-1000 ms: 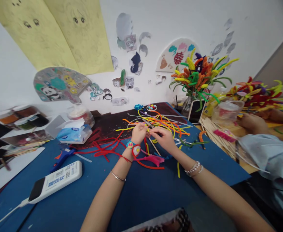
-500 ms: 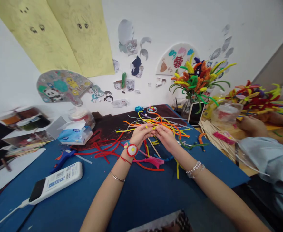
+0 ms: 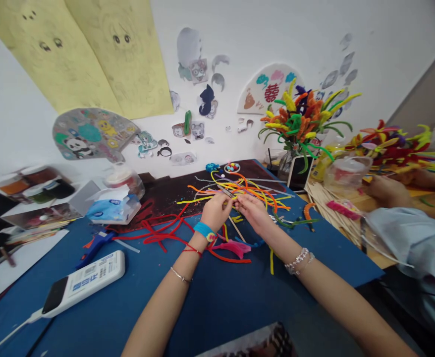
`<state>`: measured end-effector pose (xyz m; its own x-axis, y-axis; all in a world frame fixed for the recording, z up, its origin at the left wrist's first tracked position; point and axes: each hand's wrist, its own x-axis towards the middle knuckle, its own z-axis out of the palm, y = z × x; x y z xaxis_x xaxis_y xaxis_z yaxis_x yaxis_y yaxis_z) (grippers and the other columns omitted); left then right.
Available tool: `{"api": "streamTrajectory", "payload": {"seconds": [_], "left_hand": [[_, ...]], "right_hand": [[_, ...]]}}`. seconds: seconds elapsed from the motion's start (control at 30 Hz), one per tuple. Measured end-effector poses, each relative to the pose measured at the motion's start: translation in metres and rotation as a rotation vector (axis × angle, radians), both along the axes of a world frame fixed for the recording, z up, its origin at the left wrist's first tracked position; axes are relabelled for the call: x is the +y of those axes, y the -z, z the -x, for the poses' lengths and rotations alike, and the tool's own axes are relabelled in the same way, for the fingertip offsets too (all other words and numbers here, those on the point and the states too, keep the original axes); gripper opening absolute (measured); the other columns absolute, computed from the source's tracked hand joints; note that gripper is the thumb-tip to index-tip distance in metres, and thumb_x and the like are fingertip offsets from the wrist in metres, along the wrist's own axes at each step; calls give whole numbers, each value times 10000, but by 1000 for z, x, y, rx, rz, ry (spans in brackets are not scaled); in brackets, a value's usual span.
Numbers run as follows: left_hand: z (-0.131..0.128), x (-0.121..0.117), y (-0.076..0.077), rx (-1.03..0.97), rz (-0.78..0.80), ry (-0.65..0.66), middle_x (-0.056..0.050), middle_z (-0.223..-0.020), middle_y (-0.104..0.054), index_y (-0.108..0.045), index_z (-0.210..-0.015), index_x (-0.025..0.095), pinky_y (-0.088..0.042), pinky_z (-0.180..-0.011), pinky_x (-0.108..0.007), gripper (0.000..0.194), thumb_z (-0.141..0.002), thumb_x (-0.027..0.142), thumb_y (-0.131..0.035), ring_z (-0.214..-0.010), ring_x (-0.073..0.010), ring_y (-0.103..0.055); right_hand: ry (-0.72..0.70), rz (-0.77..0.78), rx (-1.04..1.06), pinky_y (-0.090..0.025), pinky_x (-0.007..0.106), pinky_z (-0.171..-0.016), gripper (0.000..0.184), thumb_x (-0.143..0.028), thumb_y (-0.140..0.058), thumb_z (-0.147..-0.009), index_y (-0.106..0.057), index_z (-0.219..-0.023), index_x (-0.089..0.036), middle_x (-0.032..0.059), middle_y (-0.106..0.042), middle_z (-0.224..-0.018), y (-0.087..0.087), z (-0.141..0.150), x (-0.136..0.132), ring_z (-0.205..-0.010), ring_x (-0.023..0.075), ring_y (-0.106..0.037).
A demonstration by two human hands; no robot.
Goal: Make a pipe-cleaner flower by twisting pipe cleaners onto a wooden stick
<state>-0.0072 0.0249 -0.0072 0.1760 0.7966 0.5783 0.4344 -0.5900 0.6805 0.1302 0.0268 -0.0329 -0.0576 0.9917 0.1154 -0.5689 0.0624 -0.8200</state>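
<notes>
Pipe cleaners (image 3: pixel 247 191) lie loose across the table (image 3: pixel 217 317) at twelve o'clock, the left hand (image 3: pixel 214 212) and right hand (image 3: pixel 252 212) pinching a silvery strip (image 3: pixel 227 192) between them, while finished bunches (image 3: pixel 302 116) stand at one o'clock.

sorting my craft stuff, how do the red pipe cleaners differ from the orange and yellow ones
The red pipe cleaners lie mostly on the blue board, while the orange and yellow pipe cleaners lie mostly on the dark speckled mat. The red ones form a kinked tangle; the orange and yellow ones spread in long arcs. The red ones sit nearer the left hand. Both are fuzzy, loose stems.
</notes>
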Motion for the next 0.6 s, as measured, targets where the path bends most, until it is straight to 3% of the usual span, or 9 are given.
{"api": "streamTrajectory", "payload": {"seconds": [0.07,0.17,0.23,0.37,0.47,0.6], "left_hand": [[-1,-2,-3,-55,170,99,-23,-623,-557,-572,-688,156,-383,-522,-223,191,-764,317,-500,-549,-105,-517],[-3,-5,-10,-263,567,380,25,-520,-447,-515,-706,149,-264,-361,-177,222,-767,359,-470,-416,-83,-471],[-4,-9,-14,-447,742,564,46,-513,-373,-457,-667,152,-182,-329,-153,214,-753,346,-482,-403,-67,-445],[-9,-16,-20,-718,859,755,65,-474,-278,-336,-563,160,-165,-332,-149,250,-761,261,-449,-360,-26,-295],[-14,-20,-25,-858,880,773,69,-470,-231,-319,-545,162,-205,-351,-160,303,-793,290,-438,-363,-28,-247],[-16,-22,-31,-972,865,737,47,-524,-321,-442,-614,140,-248,-391,-161,260,-786,330,-485,-438,-38,-348]], "right_hand": [[41,-54,-37,-465,225,-670,134,-263,-696,-637,-627,-713,-178,-10,-614,-690,-3,0,-2,-643,85,-559],[63,-141,-69,-466,251,-673,137,-277,-687,-648,-622,-732,-189,-9,-610,-675,-9,-1,-5,-638,99,-560],[55,-196,-75,-465,262,-669,136,-283,-677,-660,-620,-750,-199,-6,-616,-700,-13,-1,-7,-644,105,-562],[46,-267,-68,-454,257,-657,121,-285,-673,-666,-618,-746,-213,-11,-613,-739,-18,-2,-10,-629,93,-543],[62,-271,-45,-448,248,-639,107,-283,-671,-667,-615,-733,-220,-21,-590,-694,-20,-4,-10,-612,89,-525],[82,-249,-43,-450,246,-651,113,-272,-663,-672,-620,-762,-218,-15,-594,-697,-22,-7,-9,-649,99,-536]]}}
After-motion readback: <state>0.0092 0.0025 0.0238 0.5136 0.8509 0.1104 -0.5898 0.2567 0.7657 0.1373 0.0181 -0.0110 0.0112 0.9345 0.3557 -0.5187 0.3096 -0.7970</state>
